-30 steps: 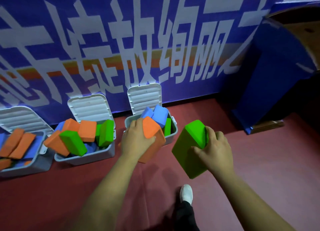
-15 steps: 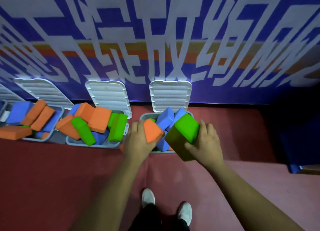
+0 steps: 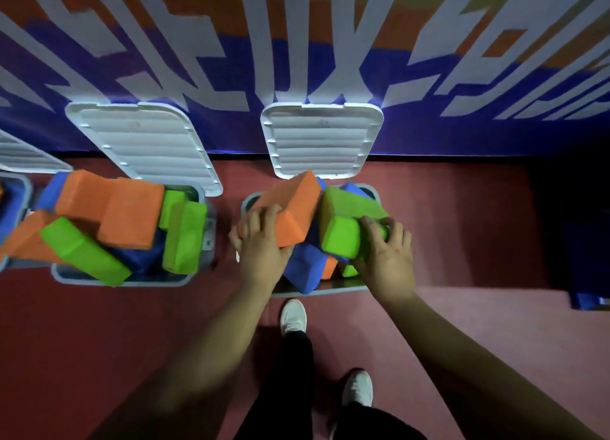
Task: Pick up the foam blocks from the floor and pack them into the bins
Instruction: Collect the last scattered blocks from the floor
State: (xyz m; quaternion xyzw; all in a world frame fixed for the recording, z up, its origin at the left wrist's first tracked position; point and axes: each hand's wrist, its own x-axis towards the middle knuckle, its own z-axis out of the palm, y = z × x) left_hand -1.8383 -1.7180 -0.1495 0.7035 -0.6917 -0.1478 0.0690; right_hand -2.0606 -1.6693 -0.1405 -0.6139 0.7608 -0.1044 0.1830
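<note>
The left hand [image 3: 264, 245] was curled over the near end of an orange block [image 3: 290, 208], and the right hand [image 3: 384, 258] gripped the near end of a green block [image 3: 350, 222]. The hands were apart, each clamped on its own block. Both blocks lay side by side, touching, on top of the pile in the right bin [image 3: 317, 291], probably held by their near ends so they could be pushed down and away into what room was left. That bin already held blue blocks [image 3: 303, 268] and slivers of orange and green below them, so the new pair sat above the rim rather than inside it. Its white lid [image 3: 321, 139] leaned open against the banner wall [image 3: 330, 60] on the far side. To the left, the middle bin [image 3: 122, 281] was heaped with orange, green and blue blocks, also with its lid [image 3: 145, 142] up. The red floor [image 3: 99, 340] in view held no loose blocks. A second earlier the two blocks had been carried short of the bin, the green one low and off to the right; half a second earlier they had reached its near edge. Now they rested on the pile, and the view looked more steeply down.
</note>
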